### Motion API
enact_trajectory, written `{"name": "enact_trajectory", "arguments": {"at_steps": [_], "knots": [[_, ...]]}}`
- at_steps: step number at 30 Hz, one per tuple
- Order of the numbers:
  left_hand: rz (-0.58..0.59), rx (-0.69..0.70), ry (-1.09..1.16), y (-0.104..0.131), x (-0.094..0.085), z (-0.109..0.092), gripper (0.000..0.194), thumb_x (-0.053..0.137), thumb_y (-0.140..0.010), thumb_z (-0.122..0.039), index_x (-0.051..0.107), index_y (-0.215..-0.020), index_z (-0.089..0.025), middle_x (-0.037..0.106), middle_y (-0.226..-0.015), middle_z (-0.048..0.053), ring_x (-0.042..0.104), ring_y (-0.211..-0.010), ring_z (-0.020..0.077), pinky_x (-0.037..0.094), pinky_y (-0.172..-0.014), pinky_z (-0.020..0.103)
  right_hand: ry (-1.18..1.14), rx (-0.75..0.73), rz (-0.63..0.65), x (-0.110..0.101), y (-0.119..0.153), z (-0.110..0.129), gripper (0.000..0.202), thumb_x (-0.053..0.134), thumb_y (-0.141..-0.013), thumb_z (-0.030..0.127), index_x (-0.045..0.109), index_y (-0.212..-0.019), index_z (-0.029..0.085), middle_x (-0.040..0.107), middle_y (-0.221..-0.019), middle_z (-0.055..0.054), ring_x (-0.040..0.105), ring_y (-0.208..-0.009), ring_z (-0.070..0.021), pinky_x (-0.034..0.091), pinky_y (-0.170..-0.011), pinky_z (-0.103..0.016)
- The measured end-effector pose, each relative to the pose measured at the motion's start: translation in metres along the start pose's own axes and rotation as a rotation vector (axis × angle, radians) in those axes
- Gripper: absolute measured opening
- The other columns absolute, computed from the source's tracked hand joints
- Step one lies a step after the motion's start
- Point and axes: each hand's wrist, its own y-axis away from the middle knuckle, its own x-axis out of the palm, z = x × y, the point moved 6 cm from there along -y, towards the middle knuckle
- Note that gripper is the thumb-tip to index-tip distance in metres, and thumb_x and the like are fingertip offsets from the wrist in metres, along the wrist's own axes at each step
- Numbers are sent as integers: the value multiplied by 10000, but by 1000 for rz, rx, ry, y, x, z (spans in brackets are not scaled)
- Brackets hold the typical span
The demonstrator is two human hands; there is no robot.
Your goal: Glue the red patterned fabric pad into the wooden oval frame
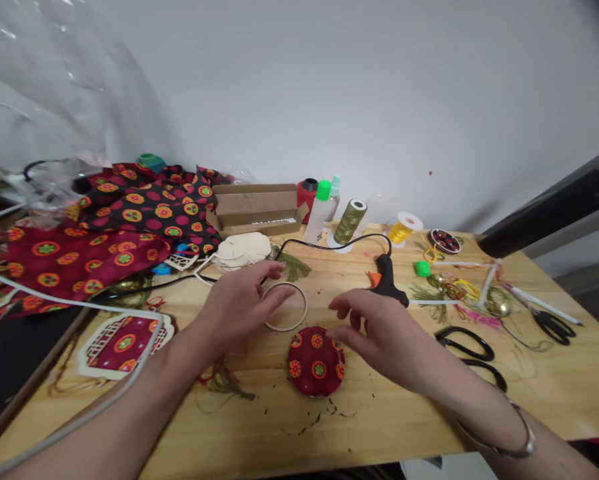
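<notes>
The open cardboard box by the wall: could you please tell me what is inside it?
Small shiny, whitish bits show low inside the cardboard box, too small to identify; its front wall hides whatever lies beneath.

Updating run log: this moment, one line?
left hand: open, over thin white ring; right hand: open, beside red fabric disc; black glue gun: on wooden table

In the picture I can not read any text, brand, number or sign; only the white bottle (317,219) at upper centre carries a small dark mark near its bottom, too small to read.
</notes>
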Motion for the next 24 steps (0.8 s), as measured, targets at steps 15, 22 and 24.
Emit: {"name": "enact_trajectory", "arguments": {"at_steps": [15,22,24], "knots": [[225,272,-82,7,15,-19,212,477,-861,-264,631,-999,-221,694,-831,4,606,-661,150,420,-630,242,78,-204,83,37,26,11,1069,821,-536,482,289,-1404,157,481,-1298,-114,363,-1175,-309,309,-1019,-462],[292,305,-104,10,20,-19,187,461,-873,-264,615,-978,-249,695,-843,-6,614,-682,147,424,-632,239,99,-183,46,40,24,16,935,782,-612,439,328,-1374,139,513,-1261,-110,413,-1123,-290,351,-987,-447],[306,330,-97,12,20,-19,219,482,-871,-302,591,-1054,-250,700,-900,5,619,-702,156,431,-636,250,110,-205,3,29,24,16,916,734,-650,510,321,-1376,134,500,-1274,-122,406,-1143,-297,349,-995,-461]]}}
